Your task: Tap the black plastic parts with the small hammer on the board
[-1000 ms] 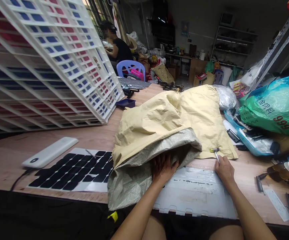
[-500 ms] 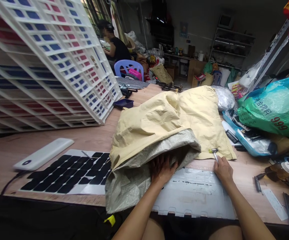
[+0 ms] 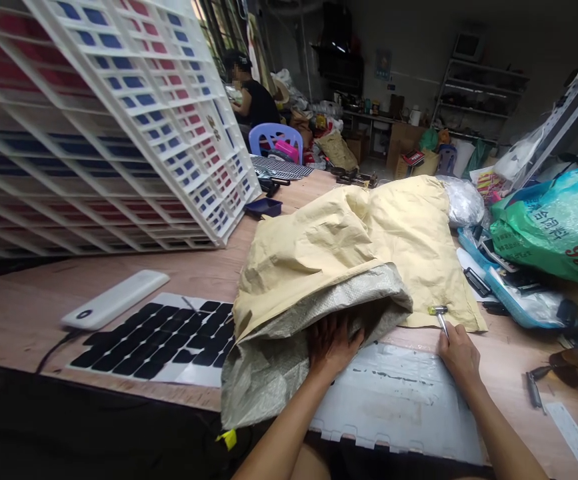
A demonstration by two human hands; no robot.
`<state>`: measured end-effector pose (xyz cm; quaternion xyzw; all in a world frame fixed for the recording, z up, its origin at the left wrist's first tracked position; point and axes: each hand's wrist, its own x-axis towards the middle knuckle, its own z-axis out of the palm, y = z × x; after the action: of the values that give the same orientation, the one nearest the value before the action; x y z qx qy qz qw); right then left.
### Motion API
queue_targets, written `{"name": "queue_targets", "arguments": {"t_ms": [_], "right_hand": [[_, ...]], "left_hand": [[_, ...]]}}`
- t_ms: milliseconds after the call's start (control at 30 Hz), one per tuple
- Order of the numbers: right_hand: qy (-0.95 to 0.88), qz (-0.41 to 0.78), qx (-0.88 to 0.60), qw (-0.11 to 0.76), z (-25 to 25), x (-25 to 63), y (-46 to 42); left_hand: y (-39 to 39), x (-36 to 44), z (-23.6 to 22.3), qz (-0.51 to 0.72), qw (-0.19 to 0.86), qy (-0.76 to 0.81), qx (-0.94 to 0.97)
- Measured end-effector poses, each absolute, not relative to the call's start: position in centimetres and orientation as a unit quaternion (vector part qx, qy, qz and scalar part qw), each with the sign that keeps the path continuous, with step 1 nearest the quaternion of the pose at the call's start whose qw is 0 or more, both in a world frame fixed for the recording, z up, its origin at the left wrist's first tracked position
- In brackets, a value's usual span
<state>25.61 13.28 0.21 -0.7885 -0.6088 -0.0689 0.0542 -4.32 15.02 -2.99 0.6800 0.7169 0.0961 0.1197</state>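
Observation:
A large tan woven sack [image 3: 349,247] lies on the wooden table [image 3: 193,270], its grey-lined mouth facing me. My left hand [image 3: 333,347] reaches into that mouth, and its fingertips are hidden inside. My right hand [image 3: 461,357] rests on a white plastic sheet [image 3: 399,400] at the table's near edge and grips the handle of a small metal hammer [image 3: 439,313], whose head lies by the sack's corner.
A white grid rack [image 3: 99,120] with red and blue pieces leans at the left. A white power bank [image 3: 115,300] and a dark solar-cell sheet [image 3: 159,337] lie in front. Green bags [image 3: 553,227] and tools crowd the right. A person [image 3: 251,100] sits far back.
The view has shifted slightly. Both hands stay where they were, the left in the sack's mouth and the right on the hammer.

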Motion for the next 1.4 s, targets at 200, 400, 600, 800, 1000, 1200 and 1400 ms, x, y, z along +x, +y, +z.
{"name": "queue_targets", "arguments": {"t_ms": [200,400,600,800,1000,1200,1400], "right_hand": [[-0.611,-0.084,-0.785,0.059,-0.2,25.8,13.4],[-0.616,-0.093,-0.780,0.062,-0.5,26.1,13.5],[-0.618,-0.101,-0.776,0.067,-0.5,26.2,13.6],[-0.614,-0.095,-0.781,0.061,0.0,25.8,13.5],[-0.610,-0.085,-0.786,0.051,0.6,25.4,13.4],[-0.610,-0.090,-0.786,0.048,0.7,25.3,13.4],[-0.615,-0.082,-0.782,0.056,0.2,25.7,13.4]], "left_hand": [[15.0,-4.3,-3.1,0.109,0.112,0.714,0.682],[15.0,-4.4,-3.1,0.128,0.097,0.710,0.686],[15.1,-4.5,-3.0,0.127,0.108,0.711,0.683],[15.2,-4.4,-3.1,0.120,0.117,0.712,0.682],[15.3,-4.4,-3.2,0.123,0.123,0.712,0.680],[15.2,-4.4,-2.8,0.133,0.131,0.713,0.676],[15.2,-4.4,-2.9,0.139,0.140,0.712,0.674]]}}
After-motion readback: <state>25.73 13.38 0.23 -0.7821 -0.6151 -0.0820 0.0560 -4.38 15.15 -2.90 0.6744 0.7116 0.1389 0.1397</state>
